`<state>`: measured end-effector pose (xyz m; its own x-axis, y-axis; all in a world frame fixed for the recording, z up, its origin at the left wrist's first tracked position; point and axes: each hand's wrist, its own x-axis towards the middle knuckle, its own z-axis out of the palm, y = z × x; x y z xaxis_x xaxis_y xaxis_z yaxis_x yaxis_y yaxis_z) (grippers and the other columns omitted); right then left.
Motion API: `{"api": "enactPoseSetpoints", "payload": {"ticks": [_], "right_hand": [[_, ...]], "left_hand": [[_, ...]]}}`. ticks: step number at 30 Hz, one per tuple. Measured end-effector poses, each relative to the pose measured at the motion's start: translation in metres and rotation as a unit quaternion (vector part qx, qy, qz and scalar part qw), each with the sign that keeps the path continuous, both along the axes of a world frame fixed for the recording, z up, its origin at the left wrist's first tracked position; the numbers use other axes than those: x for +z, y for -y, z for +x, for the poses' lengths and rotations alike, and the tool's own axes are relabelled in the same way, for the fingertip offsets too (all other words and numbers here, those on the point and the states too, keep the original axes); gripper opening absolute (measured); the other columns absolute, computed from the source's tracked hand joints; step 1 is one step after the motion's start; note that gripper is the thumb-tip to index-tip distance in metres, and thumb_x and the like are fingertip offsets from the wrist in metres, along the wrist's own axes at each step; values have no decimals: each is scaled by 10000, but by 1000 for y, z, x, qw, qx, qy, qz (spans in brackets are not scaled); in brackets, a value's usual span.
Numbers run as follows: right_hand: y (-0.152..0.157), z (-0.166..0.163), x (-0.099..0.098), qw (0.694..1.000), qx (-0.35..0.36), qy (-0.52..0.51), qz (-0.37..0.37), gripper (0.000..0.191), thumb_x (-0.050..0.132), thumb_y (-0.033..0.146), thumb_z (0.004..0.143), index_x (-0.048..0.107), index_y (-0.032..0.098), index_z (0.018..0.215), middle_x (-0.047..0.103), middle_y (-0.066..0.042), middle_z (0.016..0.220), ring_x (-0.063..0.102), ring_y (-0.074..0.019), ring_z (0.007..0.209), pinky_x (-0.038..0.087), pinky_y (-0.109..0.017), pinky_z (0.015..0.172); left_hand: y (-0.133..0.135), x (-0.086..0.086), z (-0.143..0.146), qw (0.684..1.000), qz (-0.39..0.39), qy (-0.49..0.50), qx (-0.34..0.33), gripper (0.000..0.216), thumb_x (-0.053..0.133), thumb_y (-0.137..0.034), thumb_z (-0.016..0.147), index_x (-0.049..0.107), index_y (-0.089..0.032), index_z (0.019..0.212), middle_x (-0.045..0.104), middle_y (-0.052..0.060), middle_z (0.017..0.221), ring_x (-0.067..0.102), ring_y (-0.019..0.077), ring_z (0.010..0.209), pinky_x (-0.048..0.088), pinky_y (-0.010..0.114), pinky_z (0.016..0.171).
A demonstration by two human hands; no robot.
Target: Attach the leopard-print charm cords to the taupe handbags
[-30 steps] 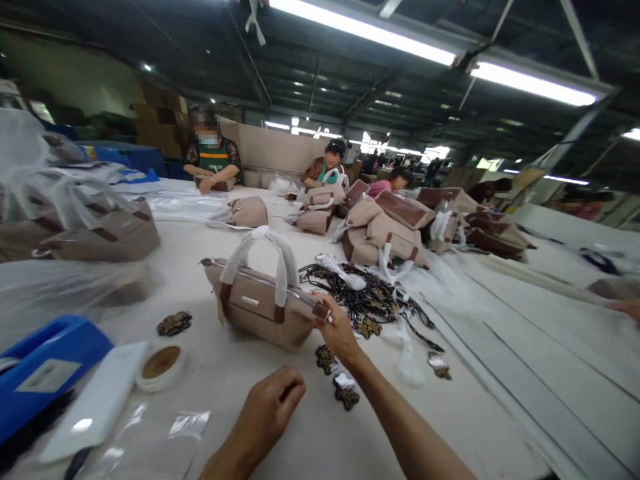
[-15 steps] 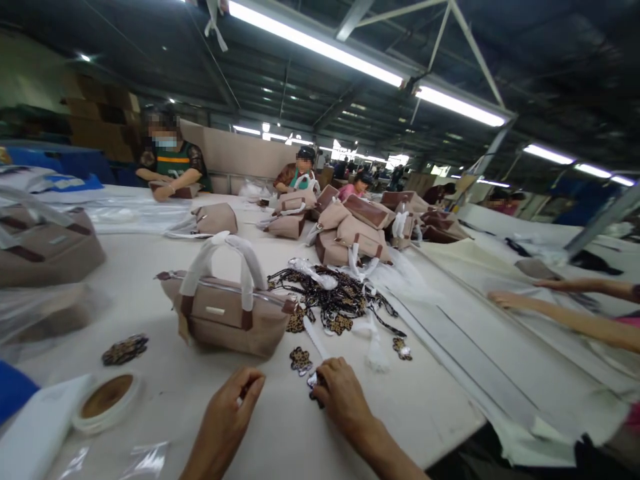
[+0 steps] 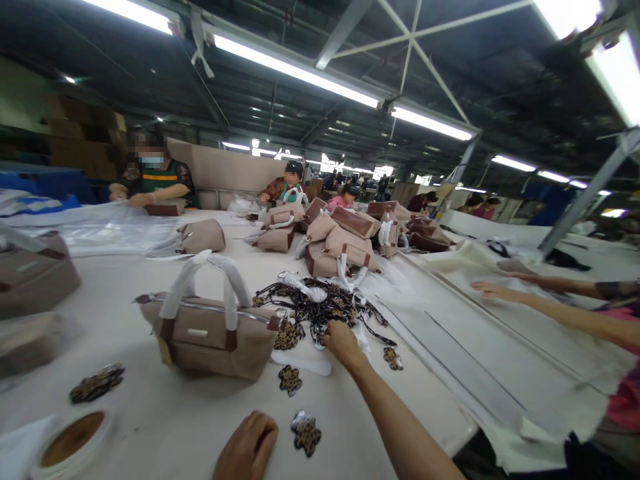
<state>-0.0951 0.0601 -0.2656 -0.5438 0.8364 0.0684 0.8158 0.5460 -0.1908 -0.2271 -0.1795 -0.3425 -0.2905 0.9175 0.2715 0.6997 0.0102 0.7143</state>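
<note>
My right hand (image 3: pixel 344 343) reaches to the near edge of a tangled heap of dark cords and leopard-print flower tags (image 3: pixel 320 303). Its fingertips are bent together against the heap, and what they pinch is hidden. Low in the view, my left hand (image 3: pixel 249 445) rests curled near the table surface, with the inside of its fingers hidden. Between the hands, one leopard-print flower tag (image 3: pixel 306 433) lies by itself; another flower tag (image 3: pixel 290 380) sits farther up, beside a white strip (image 3: pixel 303 364). A beige handbag (image 3: pixel 210 340) with white-wrapped handles stands upright beyond my left hand.
Several beige and brown bags (image 3: pixel 340 240) are piled farther back. A tape roll (image 3: pixel 75 440) and a stack of flower tags (image 3: pixel 97 383) lie at left. Co-workers sit across the table; another person's arms (image 3: pixel 540 303) reach in over white sheeting at right.
My right hand has moved away from me to the heap, leaving a flower tag on the table. My left hand sits lower in view, still curled. The camera view has shifted to the right.
</note>
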Motion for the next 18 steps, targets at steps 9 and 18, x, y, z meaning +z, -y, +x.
{"api": "enactPoseSetpoints", "payload": {"ticks": [9, 18], "right_hand": [[-32, -5, 4, 993, 47, 100, -34, 300, 584, 318, 922, 570, 168, 1182, 590, -84, 1190, 609, -220, 1015, 525, -413, 850], [16, -27, -9, 996, 8, 86, -28, 291, 580, 326, 923, 581, 157, 1160, 594, -85, 1188, 603, -224, 1027, 517, -431, 866]], "left_hand": [[-1, 2, 0, 1000, 8, -12, 7, 221, 480, -325, 911, 594, -240, 742, 663, 1, 767, 643, 172, 747, 504, 241, 723], [-1, 3, -2, 1000, -22, 8, -11, 244, 449, -380, 917, 601, -242, 784, 670, 6, 803, 642, 185, 787, 505, 275, 771]]}}
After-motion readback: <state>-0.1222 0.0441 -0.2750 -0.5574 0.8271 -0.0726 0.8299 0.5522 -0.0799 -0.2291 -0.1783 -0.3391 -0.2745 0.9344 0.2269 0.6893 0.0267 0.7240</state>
